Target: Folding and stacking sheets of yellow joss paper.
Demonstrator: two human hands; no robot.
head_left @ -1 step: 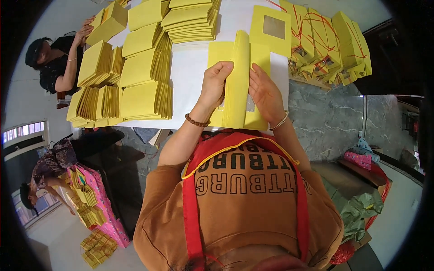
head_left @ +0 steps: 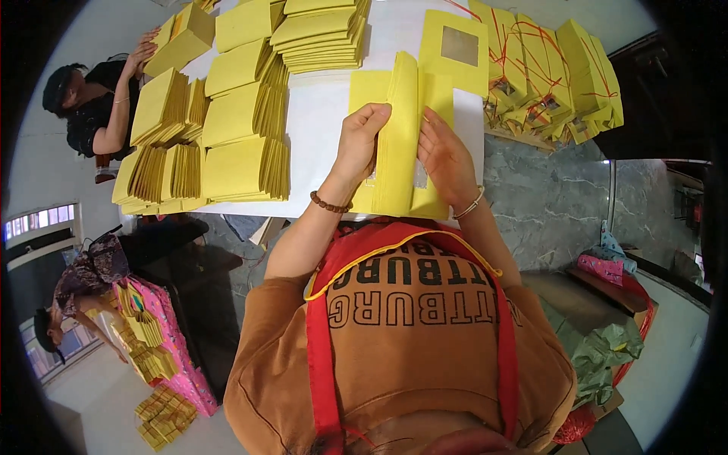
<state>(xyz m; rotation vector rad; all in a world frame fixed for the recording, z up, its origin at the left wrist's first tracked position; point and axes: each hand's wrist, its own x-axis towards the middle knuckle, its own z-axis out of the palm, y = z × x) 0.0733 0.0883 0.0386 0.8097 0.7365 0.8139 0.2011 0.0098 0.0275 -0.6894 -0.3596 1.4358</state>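
Note:
My left hand [head_left: 359, 140] is closed on the left side of a folded yellow paper [head_left: 398, 144], its thumb pressed on the top near the fold. The folded paper stands up as a long narrow shape over a flat yellow sheet [head_left: 440, 91]; small clear patches show beside it. My right hand [head_left: 447, 155] lies along the right side of the folded paper, fingers stretched out and touching or nearly touching it. Beyond, at the upper right, lies a flat yellow paper piece [head_left: 474, 72] with a square window.
Rows of folded yellow paper stacks [head_left: 243, 167] cover the white table's [head_left: 322, 95] left side. Bundles tied with red string [head_left: 523, 53] stand at the right. A co-worker's hand [head_left: 142, 49] touches a yellow block at far left. Another person bends over a pink-covered table [head_left: 178, 345].

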